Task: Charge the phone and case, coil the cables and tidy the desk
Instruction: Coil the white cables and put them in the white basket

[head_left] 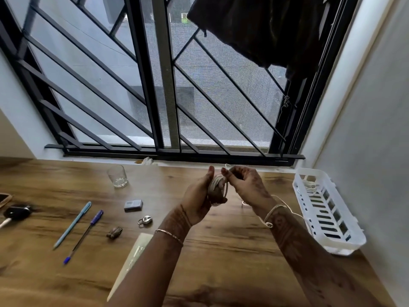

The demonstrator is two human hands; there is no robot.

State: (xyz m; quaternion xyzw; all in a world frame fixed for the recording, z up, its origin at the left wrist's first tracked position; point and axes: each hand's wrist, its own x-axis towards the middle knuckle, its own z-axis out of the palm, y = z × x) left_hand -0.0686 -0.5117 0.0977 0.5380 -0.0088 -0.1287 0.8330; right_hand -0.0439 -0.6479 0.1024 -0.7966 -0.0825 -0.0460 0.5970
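Observation:
A white cable [218, 185] is wound in several loops around my left hand [202, 197], which holds the coil above the wooden desk [221, 251]. My right hand [245, 185] pinches a strand of the same cable just beside the coil. The loose tail runs under my right wrist toward the right. A white plastic basket [345, 242] at the desk's right edge holds another coiled white cable [309, 186]. At the far left edge lie a black charger plug [16, 212] with a white lead and part of a phone-like object [4, 199].
On the desk's left half lie a drinking glass [117, 179], a light blue pen [73, 224], a dark blue pen [85, 235], a small grey box [133, 205], a padlock [145, 220], a small brown clip [114, 232] and a white card [132, 258]. A barred window stands behind.

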